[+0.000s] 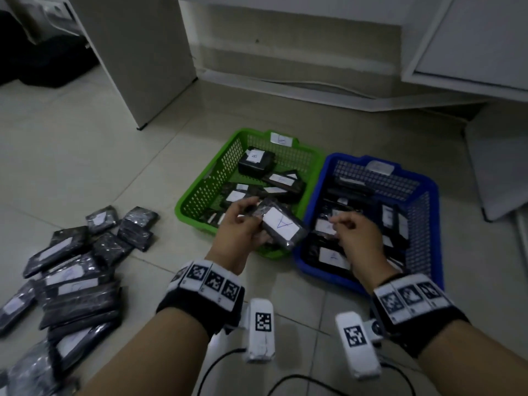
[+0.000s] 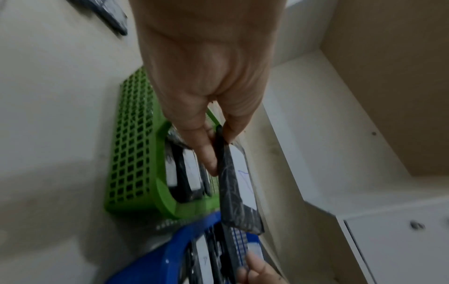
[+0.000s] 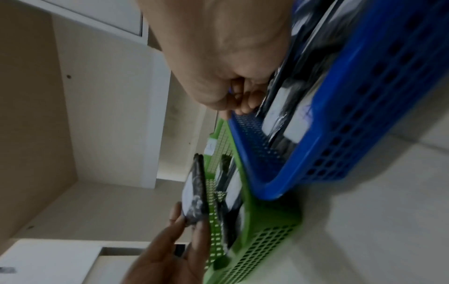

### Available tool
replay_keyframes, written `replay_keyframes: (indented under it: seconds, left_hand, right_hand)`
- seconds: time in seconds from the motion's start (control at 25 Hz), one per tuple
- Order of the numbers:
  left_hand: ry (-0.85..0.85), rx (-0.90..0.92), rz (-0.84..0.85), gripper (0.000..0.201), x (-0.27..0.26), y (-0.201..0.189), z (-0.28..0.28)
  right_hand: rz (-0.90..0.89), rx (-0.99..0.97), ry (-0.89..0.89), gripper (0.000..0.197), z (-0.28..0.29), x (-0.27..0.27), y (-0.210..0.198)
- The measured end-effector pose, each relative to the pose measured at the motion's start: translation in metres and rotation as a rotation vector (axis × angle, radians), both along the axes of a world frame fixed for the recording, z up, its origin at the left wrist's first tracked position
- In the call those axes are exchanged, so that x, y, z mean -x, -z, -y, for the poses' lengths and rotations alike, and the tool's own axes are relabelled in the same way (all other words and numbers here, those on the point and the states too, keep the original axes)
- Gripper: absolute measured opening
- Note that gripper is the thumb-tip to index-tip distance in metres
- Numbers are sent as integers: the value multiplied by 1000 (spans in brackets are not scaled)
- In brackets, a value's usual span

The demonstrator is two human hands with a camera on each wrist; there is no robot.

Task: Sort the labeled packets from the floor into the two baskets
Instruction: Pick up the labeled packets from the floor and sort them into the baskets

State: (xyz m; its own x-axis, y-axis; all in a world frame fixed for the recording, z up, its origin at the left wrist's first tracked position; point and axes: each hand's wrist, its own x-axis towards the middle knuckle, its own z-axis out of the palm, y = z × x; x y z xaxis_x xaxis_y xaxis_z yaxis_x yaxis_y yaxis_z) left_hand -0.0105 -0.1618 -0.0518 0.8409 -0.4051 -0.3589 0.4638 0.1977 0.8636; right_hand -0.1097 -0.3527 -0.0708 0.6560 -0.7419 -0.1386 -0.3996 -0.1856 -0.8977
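Gripping a black plastic-wrapped packet (image 1: pixel 281 224) by its end, the left hand (image 1: pixel 240 224) pinches it between thumb and fingers; the packet juts out beyond the fingertips toward the right, held above the near right corner of the green basket (image 1: pixel 200 192), just beside the blue basket (image 1: pixel 425 224). Its white label faces up, with a hand-drawn blue mark on it. In the left wrist view the same packet (image 2: pixel 233 184) shows edge-on past the fingers. The right hand (image 1: pixel 357 232) hovers over the blue basket with fingers loosely curled, holding nothing; it stands just beside the packet, not touching it. On the floor tiles (image 1: pixel 114 155) to the left lies a heap of packets (image 1: pixel 74 270), overlapping, their label marks too faint to read; the heap is cut off at the lower left edge. Both baskets hold more packets. Each carries a white tag on its far wall, and the writing on these is hard to make out. Both wrist views are blurred. Beyond the baskets stand white cabinet panels (image 1: pixel 143 52).
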Motion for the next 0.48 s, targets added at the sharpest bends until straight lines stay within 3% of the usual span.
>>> replay_keyframes:
  seconds: [0.12,0.28,0.48]
  left_hand:
    - [88,-134,79,18,15,6,42]
    - [165,-231,119,21,29,21,84]
    - [441,-561,434,36,26,23,85]
  right_hand:
    - [-128,168,2,20,18,44,-1]
    - [-171,362,-142,11,19,82,5]
    - [-237,592,-228,5,2,107,16]
